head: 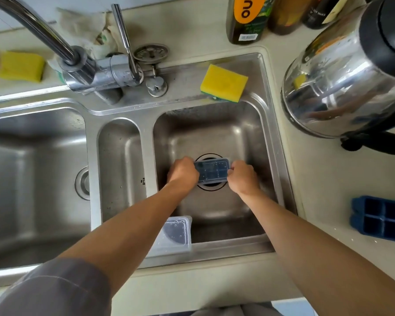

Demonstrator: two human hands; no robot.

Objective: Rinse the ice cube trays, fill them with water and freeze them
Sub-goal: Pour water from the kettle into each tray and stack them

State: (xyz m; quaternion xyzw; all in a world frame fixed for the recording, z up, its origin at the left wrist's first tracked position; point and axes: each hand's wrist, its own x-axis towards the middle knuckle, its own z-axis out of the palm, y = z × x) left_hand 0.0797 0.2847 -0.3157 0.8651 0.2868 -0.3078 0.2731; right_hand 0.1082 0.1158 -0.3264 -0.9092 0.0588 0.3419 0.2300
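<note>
We hold blue ice tray (pixel 212 171) over drain (pixel 212 187), right basin (pixel 214 128): left hand (pixel 183 171), right hand (pixel 244 176) each curled on short end; tap (pixel 43 30) points left. We judge: swing it over, tilt tray so water runs off.

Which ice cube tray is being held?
The blue tray over the drain: the left hand and right hand grip its ends. The other tray lies untouched on the counter.
</note>
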